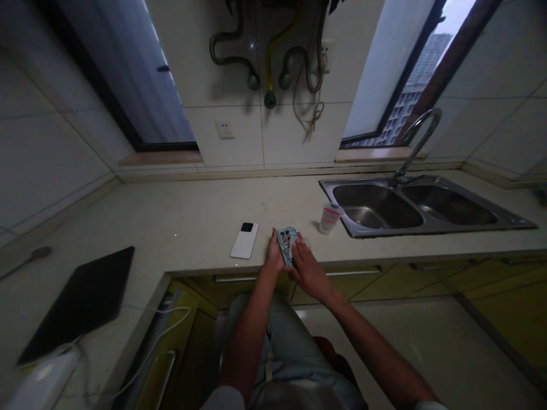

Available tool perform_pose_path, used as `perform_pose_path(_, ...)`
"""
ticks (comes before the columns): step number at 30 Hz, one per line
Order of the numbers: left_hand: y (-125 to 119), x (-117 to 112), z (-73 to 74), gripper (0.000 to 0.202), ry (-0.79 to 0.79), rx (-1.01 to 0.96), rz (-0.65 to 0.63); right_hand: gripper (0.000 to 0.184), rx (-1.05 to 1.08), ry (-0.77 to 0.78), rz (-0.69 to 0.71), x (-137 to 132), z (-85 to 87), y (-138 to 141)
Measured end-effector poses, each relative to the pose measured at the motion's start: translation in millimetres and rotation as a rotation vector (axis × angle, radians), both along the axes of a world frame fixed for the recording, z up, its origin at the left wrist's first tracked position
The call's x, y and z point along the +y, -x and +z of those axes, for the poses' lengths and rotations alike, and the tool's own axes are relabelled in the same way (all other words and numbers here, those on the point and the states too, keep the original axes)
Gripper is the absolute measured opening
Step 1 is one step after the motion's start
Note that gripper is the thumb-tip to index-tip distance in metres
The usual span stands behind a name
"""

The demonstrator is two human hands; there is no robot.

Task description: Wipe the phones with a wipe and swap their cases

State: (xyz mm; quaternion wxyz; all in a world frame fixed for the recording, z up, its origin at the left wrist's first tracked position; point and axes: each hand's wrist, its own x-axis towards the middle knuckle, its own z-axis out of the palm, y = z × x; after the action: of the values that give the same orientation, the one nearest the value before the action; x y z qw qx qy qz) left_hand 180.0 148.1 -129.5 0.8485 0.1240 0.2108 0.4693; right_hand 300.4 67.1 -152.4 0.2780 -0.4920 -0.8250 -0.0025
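Note:
A phone in a teal case with a dark and reddish pattern [285,242] is held over the front edge of the counter, its patterned back facing up. My left hand [274,253] is closed around its left side. Across the right part of the case lie the fingers of my right hand [308,269], with the thumb near its lower edge. A pale patch shows under those fingers; I cannot tell what it is. Left of my hands, a white phone with a black camera block [244,241] lies on the counter.
A clear plastic cup with red print [330,218] stands beside the double steel sink [354,232] and its faucet [416,145]. A black flat panel [81,302] and white cables [158,339] lie at the left. Drawer handles [350,273] line the counter [192,228] front.

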Motion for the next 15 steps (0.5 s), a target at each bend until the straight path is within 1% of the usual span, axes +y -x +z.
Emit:
perform_pose_path(3, -3, 0, -0.8, 0.059, -0.019, 0.044, 0.051, 0.073, 0.050, 0.040, -0.025, 18, 5.3, -4)
perform_pose_path(6, -3, -3, -0.6, 0.058, -0.050, 0.051, 0.019, 0.073, 0.100, 0.094, -0.012, 43, 15.2, 0)
perform_pose_path(9, -3, -6, -0.3, 0.062, -0.083, 0.013, -0.026, 0.072, 0.119, 0.098, 0.000, 64, 26.6, 13)
perform_pose_path(12, -4, -6, -1.7, 0.062, -0.114, -0.037, -0.019, 0.069, 0.071, 0.085, 0.036, 71, 36.6, 29)
perform_pose_path(15, -5, -5, -4.5, 0.056, -0.112, -0.070, 0.063, 0.065, -0.003, 0.082, 0.095, 65, 41.6, 37)
